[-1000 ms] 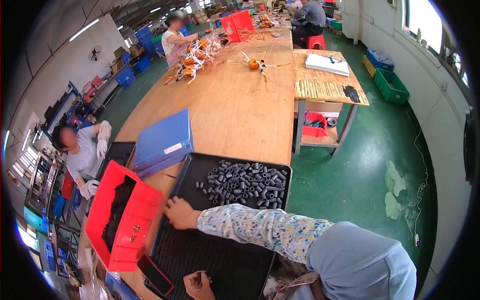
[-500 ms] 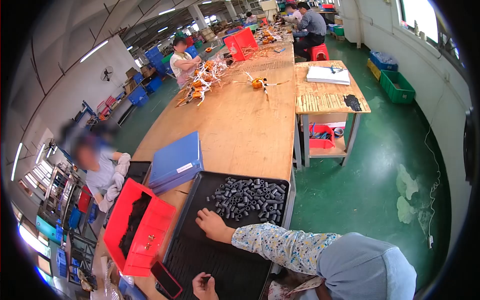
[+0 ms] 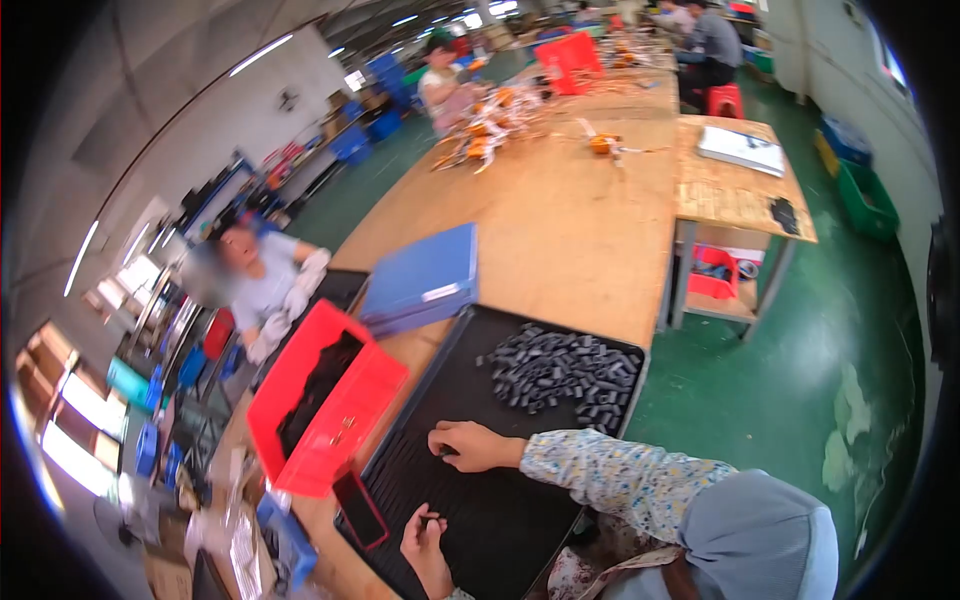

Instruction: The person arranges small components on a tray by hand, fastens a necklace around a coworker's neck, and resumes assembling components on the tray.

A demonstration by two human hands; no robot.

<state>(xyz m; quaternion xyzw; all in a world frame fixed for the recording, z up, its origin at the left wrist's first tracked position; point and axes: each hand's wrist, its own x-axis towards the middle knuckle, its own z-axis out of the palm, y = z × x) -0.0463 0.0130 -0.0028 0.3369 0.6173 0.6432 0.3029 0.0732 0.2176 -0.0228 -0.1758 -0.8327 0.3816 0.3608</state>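
My right hand (image 3: 468, 445), at the end of a flower-patterned sleeve, is over the black tray (image 3: 400, 470), its fingers closed on a small dark piece. Nearer the bottom edge, my left hand (image 3: 427, 548) is raised over the ridged part of the tray, thumb and fingers closed round a small dark piece. Both pieces are too blurred to make out fully. A pile of short dark tubes (image 3: 565, 375) lies at the tray's far end, beyond my right hand.
Left of the tray are a red bin (image 3: 360, 410) with dark contents and a phone (image 3: 360, 510). Blue folders (image 3: 420, 280) lie behind. A gloved co-worker (image 3: 265, 285) sits at left. Wired coils (image 3: 490, 125) lie farther up the table, beside a small side table (image 3: 740, 200).
The view has swung, shifting the scene rightward. My right hand has moved away from the tubes, towards my left hand, and a dark piece now shows in its fingers. My left hand has lifted slightly.
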